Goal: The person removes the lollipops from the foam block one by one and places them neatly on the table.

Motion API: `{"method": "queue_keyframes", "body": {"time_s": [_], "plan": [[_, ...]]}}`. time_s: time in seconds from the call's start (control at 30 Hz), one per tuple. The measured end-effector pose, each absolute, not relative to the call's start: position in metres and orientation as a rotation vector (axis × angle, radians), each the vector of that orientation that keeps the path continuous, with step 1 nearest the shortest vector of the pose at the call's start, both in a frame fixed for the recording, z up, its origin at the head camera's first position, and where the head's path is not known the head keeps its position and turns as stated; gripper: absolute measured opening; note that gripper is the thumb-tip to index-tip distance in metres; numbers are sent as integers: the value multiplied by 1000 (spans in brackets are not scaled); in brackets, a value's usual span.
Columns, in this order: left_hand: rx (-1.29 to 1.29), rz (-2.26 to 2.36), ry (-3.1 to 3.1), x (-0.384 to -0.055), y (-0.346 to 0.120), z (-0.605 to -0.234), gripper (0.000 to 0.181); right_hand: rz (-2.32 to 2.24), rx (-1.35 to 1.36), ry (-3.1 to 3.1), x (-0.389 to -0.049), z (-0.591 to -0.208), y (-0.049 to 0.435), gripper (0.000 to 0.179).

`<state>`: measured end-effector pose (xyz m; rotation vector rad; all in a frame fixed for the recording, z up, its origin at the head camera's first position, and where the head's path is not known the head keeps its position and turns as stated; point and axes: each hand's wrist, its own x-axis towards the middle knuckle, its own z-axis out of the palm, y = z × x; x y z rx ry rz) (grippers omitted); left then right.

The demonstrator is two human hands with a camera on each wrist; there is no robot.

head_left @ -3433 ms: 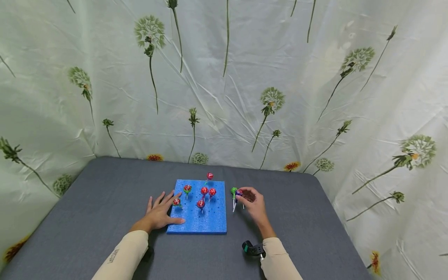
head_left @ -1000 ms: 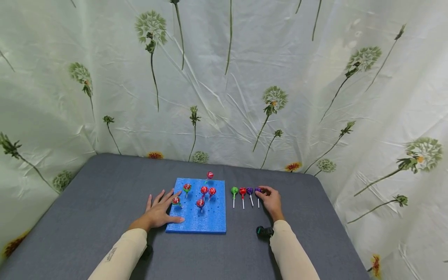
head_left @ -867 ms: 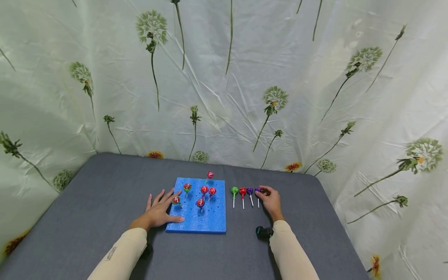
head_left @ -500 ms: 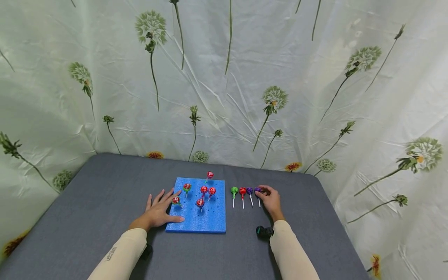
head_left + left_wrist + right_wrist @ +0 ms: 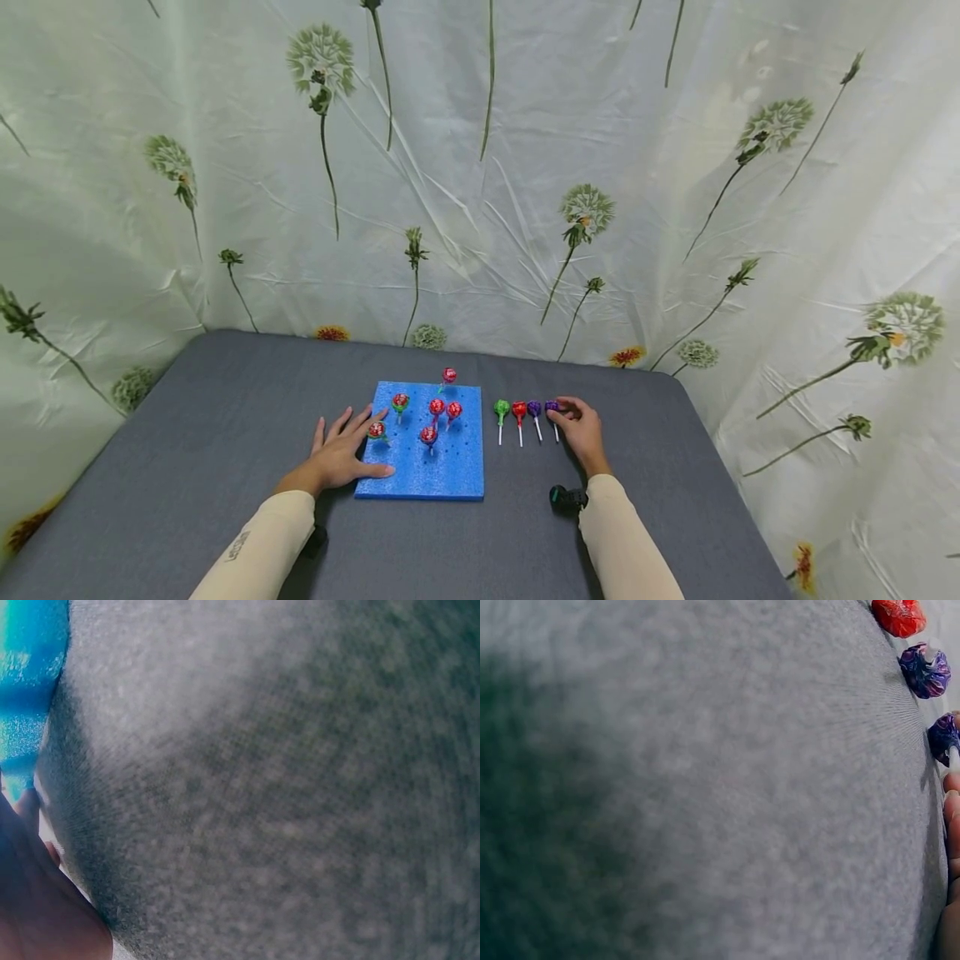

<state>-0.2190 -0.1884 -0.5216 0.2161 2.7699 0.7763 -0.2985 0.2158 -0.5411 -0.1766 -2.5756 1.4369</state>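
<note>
My left hand (image 5: 335, 457) rests with spread fingers on the left edge of a blue foam board (image 5: 457, 475). Several lollipops with red-wrapped heads stand in the board, among them one lollipop (image 5: 428, 436) near its middle. To the board's right a row of lollipops lies on the table: a green lollipop (image 5: 502, 407), a red lollipop (image 5: 519, 410) and a purple lollipop (image 5: 534, 408). At the row's right end, my right hand (image 5: 583, 433) pinches another purple lollipop (image 5: 552, 407) by its head; the right wrist view shows this lollipop (image 5: 944, 739) beside the fingertips.
A dark grey cloth covers the table (image 5: 420, 550). Behind it hangs a pale curtain (image 5: 480, 200) printed with dandelions. Small holes dot the board around the standing lollipops. A dark strap device (image 5: 567, 498) sits at my right wrist.
Since the oldest frame, my right hand has moved right, and the lollipops beside the board now lie in a spaced row. Lately only the last purple lollipop's stick has swung slightly right. My left hand stays put.
</note>
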Motion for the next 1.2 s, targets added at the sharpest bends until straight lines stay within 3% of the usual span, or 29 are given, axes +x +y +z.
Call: {"method": "queue_keyframes", "body": {"time_s": [0.73,1.2], "plan": [[226,798,2762,-217,-188,-524,104,1643,-250,-2411,-268,-540,219,39],[224,789,2759,-220,-190,-524,105,1637,-361,-2198,-238,-520,193,30]]}}
